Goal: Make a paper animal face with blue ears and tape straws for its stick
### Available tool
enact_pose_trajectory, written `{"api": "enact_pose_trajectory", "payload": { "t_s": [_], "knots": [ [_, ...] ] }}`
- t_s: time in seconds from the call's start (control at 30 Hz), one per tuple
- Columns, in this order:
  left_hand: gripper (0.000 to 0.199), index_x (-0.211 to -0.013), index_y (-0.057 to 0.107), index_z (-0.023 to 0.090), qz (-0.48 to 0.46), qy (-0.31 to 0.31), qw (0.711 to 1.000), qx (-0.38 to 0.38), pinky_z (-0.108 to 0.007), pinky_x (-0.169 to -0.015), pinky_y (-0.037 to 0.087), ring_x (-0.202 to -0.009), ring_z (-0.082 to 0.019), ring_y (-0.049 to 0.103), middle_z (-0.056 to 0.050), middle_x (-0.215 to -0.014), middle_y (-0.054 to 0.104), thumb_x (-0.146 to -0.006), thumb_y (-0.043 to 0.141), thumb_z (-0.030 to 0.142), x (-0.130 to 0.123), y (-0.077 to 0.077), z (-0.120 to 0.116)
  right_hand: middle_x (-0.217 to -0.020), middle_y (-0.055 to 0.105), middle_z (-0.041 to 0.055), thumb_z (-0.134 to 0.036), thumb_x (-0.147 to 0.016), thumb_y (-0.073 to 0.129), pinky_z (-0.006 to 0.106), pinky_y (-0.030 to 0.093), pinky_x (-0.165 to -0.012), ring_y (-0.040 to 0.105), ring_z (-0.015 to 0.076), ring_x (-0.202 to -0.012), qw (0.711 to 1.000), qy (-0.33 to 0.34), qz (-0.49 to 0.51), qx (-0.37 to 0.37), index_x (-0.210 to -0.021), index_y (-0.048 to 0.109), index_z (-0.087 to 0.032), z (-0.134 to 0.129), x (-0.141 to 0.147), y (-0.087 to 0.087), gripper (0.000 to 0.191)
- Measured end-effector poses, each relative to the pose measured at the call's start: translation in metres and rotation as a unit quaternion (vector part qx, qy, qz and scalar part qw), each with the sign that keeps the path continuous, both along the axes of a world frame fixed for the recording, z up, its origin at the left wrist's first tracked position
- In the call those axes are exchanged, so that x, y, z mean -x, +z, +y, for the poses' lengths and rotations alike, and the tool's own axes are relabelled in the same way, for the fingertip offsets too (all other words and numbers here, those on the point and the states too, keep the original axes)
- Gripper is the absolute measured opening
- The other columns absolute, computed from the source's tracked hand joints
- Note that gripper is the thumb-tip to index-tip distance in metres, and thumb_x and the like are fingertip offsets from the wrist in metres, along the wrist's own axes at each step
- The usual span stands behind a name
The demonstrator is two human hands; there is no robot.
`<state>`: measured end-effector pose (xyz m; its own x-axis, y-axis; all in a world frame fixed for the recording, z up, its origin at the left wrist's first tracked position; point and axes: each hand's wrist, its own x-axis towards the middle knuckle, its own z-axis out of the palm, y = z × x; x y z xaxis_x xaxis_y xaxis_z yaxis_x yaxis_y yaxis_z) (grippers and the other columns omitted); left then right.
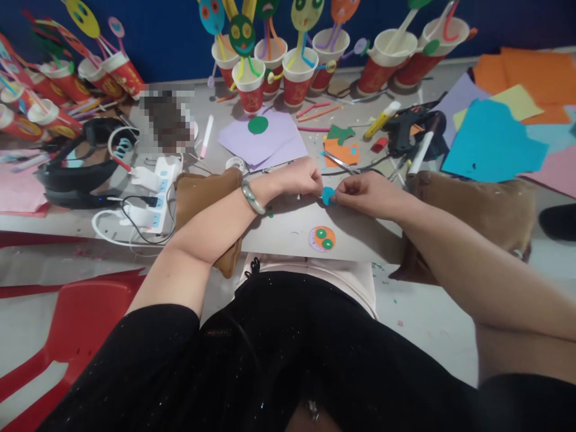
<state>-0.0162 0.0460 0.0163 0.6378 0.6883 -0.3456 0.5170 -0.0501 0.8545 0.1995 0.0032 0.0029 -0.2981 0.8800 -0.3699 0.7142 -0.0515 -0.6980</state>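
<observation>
A small blue paper cutout (328,195) is between my two hands just above the table. My right hand (369,193) pinches its right edge between thumb and fingertips. My left hand (302,176), with a bangle on the wrist, is closed with its fingers curled down close to the cutout's left edge; what its fingertips grip, if anything, is hidden. Below them on the table lies a round paper face (322,239), orange and lilac with two green eyes. Scissors (341,162) rest behind my hands on an orange paper scrap (346,150) beside a green scrap (341,133).
Red paper cups (250,90) with paper-faced figures line the back. Lilac sheets (265,144), a yellow marker (381,120), a black glue gun (407,129) and blue paper (492,144) lie around. Brown cushions (472,210) flank my arms. A power strip (162,192) stands left.
</observation>
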Motion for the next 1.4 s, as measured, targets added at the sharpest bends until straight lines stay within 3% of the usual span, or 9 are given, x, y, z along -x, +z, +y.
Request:
{"api": "enact_pose_trajectory", "payload": {
  "t_s": [0.13,0.27,0.5,0.7,0.83,0.9,1.03,1.13,1.4],
  "knots": [
    [0.021,-0.054,0.070,0.017,0.005,-0.032,0.999,-0.008,-0.024,-0.049,0.037,-0.049,-0.010,0.053,-0.003,-0.052,0.063,-0.073,0.064,0.010,-0.001,-0.001,-0.002,-0.053,0.058,-0.0014,-0.079,-0.076,0.080,0.028,0.030,-0.049,0.042,0.0094,-0.048,0.998,0.015,0.043,0.042,-0.067,0.070,-0.021,-0.006,-0.004,-0.003,0.060],
    [0.018,-0.057,0.071,0.018,-0.017,-0.044,0.999,0.006,-0.023,-0.049,0.039,-0.049,-0.011,0.056,-0.003,-0.054,0.066,-0.072,0.064,0.012,-0.002,-0.003,-0.003,-0.056,0.063,-0.0007,-0.077,-0.077,0.081,0.027,0.031,-0.049,0.045,0.0101,-0.049,0.996,0.018,0.084,0.027,-0.068,0.072,-0.022,-0.009,-0.002,-0.009,0.056],
    [0.022,-0.052,0.069,0.018,-0.019,-0.006,1.000,-0.009,-0.026,-0.051,0.045,-0.045,-0.011,0.053,-0.003,-0.050,0.062,-0.074,0.070,0.014,-0.005,-0.004,-0.008,-0.055,0.060,-0.0020,-0.066,-0.079,0.083,0.029,0.034,-0.053,0.044,0.0100,-0.050,1.000,0.012,0.007,0.028,-0.064,0.071,-0.022,-0.009,0.001,-0.012,0.049],
    [0.024,-0.050,0.070,0.020,-0.033,-0.061,0.997,-0.016,-0.032,-0.059,0.049,-0.051,-0.014,0.056,-0.006,-0.053,0.065,-0.071,0.071,0.009,-0.004,-0.009,-0.006,-0.061,0.067,0.0008,-0.059,-0.083,0.082,0.031,0.039,-0.059,0.053,0.0144,-0.058,1.000,0.007,0.022,0.007,-0.073,0.073,-0.022,-0.014,0.000,-0.012,0.039],
    [0.024,-0.049,0.067,0.020,-0.017,-0.007,0.998,-0.053,-0.030,-0.059,0.047,-0.051,-0.014,0.056,-0.002,-0.048,0.060,-0.067,0.072,0.005,-0.001,-0.006,-0.004,-0.076,0.074,0.0049,-0.053,-0.083,0.082,0.036,0.044,-0.066,0.065,0.0224,-0.070,0.994,-0.020,-0.068,-0.078,-0.090,0.075,-0.023,-0.037,0.005,-0.002,0.032],
    [0.023,-0.051,0.067,0.020,0.002,0.006,0.999,-0.048,-0.033,-0.061,0.049,-0.054,-0.016,0.059,-0.003,-0.052,0.062,-0.068,0.072,0.005,0.001,-0.001,-0.003,-0.080,0.075,0.0074,-0.057,-0.080,0.085,0.038,0.044,-0.065,0.066,0.0265,-0.074,0.987,-0.001,-0.111,-0.119,-0.093,0.074,-0.024,-0.055,0.007,0.002,0.038],
    [0.020,-0.054,0.069,0.018,-0.014,0.020,0.999,-0.028,-0.037,-0.066,0.050,-0.059,-0.020,0.064,-0.005,-0.056,0.063,-0.068,0.074,0.004,0.005,0.004,-0.001,-0.093,0.077,0.0099,-0.065,-0.080,0.082,0.038,0.047,-0.066,0.071,0.0308,-0.085,0.982,0.052,-0.131,-0.126,-0.095,0.073,-0.025,-0.079,0.007,-0.001,0.044],
    [0.022,-0.052,0.069,0.018,-0.034,0.038,0.998,-0.025,-0.036,-0.066,0.049,-0.057,-0.018,0.063,-0.004,-0.052,0.060,-0.063,0.079,0.002,0.005,0.001,0.000,-0.088,0.076,0.0076,-0.058,-0.087,0.072,0.036,0.047,-0.066,0.071,0.0277,-0.081,0.984,0.045,-0.124,-0.123,-0.094,0.072,-0.024,-0.079,0.004,-0.008,0.034],
    [0.017,-0.053,0.069,0.021,0.000,-0.065,0.997,-0.050,-0.029,-0.056,0.043,-0.052,-0.015,0.057,-0.001,-0.049,0.060,-0.066,0.072,0.010,0.007,-0.009,0.002,-0.095,0.072,0.0062,-0.030,-0.086,0.064,0.035,0.046,-0.072,0.065,0.0217,-0.076,0.984,0.081,-0.105,-0.115,-0.085,0.074,-0.025,-0.072,0.009,-0.011,0.012]
  ]
}}
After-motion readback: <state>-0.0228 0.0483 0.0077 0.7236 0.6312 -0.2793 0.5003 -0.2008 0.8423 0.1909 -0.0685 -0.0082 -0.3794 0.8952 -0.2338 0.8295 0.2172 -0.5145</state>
